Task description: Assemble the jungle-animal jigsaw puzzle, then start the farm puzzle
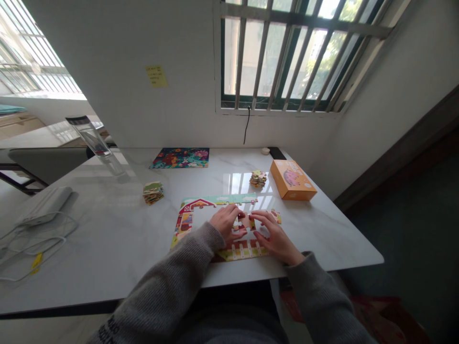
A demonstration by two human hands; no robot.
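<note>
Between my two hands is a small cluster of joined jigsaw puzzle pieces (245,220), tan and dark red. My left hand (225,223) pinches its left side, thumb below and fingers above. On the right side, the thumb and fingers of my right hand (275,238) close around the edge. Around and below them lies a partly built puzzle frame (185,220), with a red barn at left, a pale blue sky strip (229,198) on top and a fence strip (247,249) at the bottom. A few loose pieces (276,216) sit just beyond my right hand.
One stack of puzzle pieces (153,192) stands at left, another stack (258,178) farther back at right, beside an orange box (292,179). A colourful picture sheet (182,157) lies near the wall. Farther left are a clear bottle (95,138) and a white device (46,205) with cables.
</note>
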